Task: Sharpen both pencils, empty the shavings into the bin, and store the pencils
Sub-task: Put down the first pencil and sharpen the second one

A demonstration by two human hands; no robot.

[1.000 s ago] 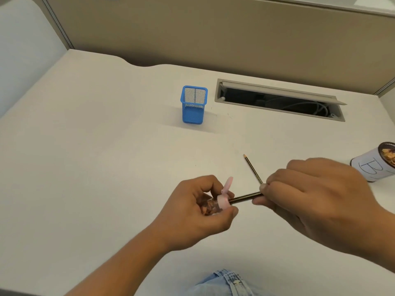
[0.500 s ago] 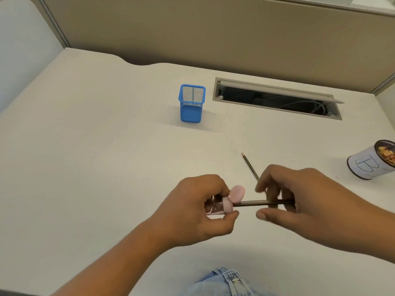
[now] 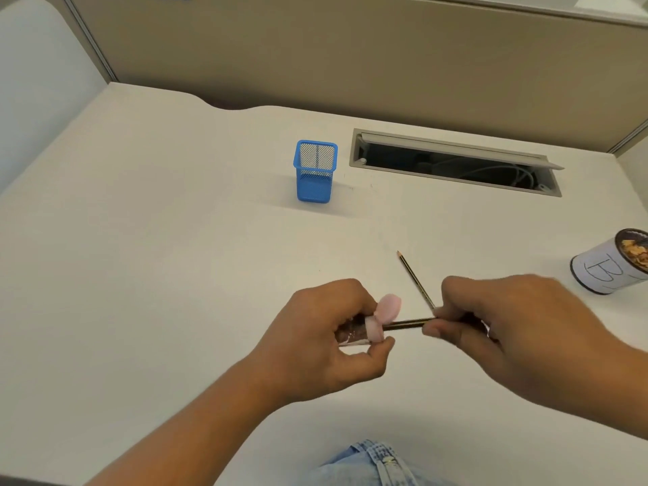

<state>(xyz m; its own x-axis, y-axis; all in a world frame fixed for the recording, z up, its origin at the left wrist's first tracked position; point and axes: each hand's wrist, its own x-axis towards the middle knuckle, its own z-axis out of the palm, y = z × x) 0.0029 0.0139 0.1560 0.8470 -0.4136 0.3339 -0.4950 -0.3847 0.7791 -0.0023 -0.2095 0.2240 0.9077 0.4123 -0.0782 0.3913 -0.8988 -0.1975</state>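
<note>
While left fingers (image 3: 350, 296) grip sharpener (image 3: 373, 328), right fingers (image 3: 456, 292) pinch the pencil (image 3: 406, 324).

Bare left hand (image 3: 329, 345), bare right hand (image 3: 519, 331), 2 bare forearms (image 3: 196, 429), faded light-blue denim garment (image 3: 364, 466), metal rivet (image 3: 387, 460)

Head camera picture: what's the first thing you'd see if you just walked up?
Two hands meet in the middle near the front. The left hand holds a pink sharpener, and the right hand pinches a pencil stuck into it. Just behind them a second pencil lies on the white desk, its point facing away. Farther back stands a bright blue mesh pencil cup, and a white can marked B sits at the right edge.
</note>
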